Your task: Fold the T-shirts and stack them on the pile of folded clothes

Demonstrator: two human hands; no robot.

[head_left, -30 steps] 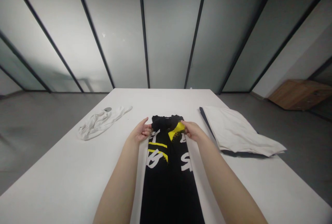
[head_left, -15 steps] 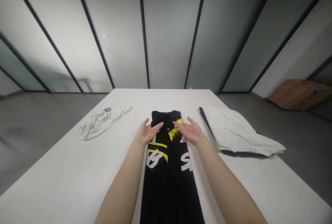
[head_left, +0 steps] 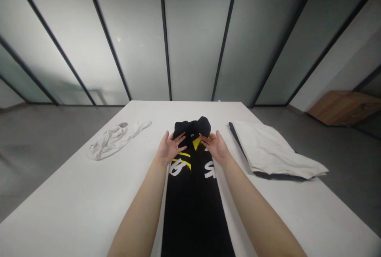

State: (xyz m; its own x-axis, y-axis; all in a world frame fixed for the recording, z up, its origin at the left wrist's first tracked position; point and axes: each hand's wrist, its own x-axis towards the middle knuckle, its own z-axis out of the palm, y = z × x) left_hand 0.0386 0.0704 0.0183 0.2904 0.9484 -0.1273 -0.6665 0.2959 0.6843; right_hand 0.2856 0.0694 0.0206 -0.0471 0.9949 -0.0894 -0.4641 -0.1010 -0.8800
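A long, narrow folded black shirt (head_left: 195, 205) with yellow patches and white lettering lies lengthwise in front of me. Its far end, where the collar is, bunches up in two soft humps. My left hand (head_left: 169, 148) is at the left edge near that end, palm up, with spread fingers touching the cloth. On the opposite edge my right hand (head_left: 218, 146) mirrors it, its parted fingers also against the fabric. Whether any cloth is pinched behind the fingers is hidden.
The shirt rests on a white table (head_left: 89, 201). Crumpled white cloth (head_left: 108, 142) lies at the left, beside a small grey round thing (head_left: 123, 124). At the right is a stack of folded white and dark cloth (head_left: 274, 150). A frosted glass wall (head_left: 196, 43) stands behind.
The shirt's far end has gone from flat to raised and bunched. Its printed part has shifted slightly away from me. My fingers have moved onto the cloth and spread.
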